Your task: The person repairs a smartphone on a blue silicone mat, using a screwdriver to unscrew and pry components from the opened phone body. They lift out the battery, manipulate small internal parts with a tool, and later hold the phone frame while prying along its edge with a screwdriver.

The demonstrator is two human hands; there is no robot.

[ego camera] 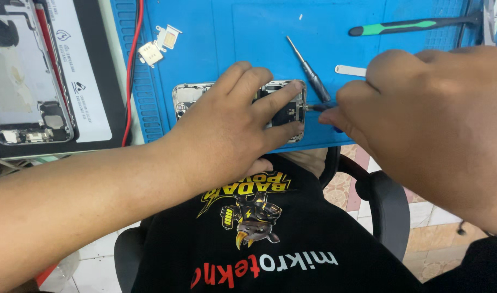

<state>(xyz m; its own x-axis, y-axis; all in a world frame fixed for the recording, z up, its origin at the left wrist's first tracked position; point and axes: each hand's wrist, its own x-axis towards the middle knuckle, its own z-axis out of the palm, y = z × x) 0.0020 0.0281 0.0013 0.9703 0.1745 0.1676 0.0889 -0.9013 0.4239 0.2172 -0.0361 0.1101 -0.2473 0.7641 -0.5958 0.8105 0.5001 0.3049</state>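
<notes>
2 hands work on an opened phone at the mat's near edge.

The left hand (232, 127) lies flat on the phone (283, 111), fingers spread. The right hand (422, 114) pinches a screwdriver (320, 107), tip at the phone's right side. Farther on the mat (259, 32): another screwdriver (309, 70), a metal strip (350, 70), 2 small parts (159, 46), a green-handled tool (411, 25).

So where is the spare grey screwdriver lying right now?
In the head view the grey screwdriver lies slanted on the blue mat, just above the opened phone, between the left hand and the right hand.
</notes>
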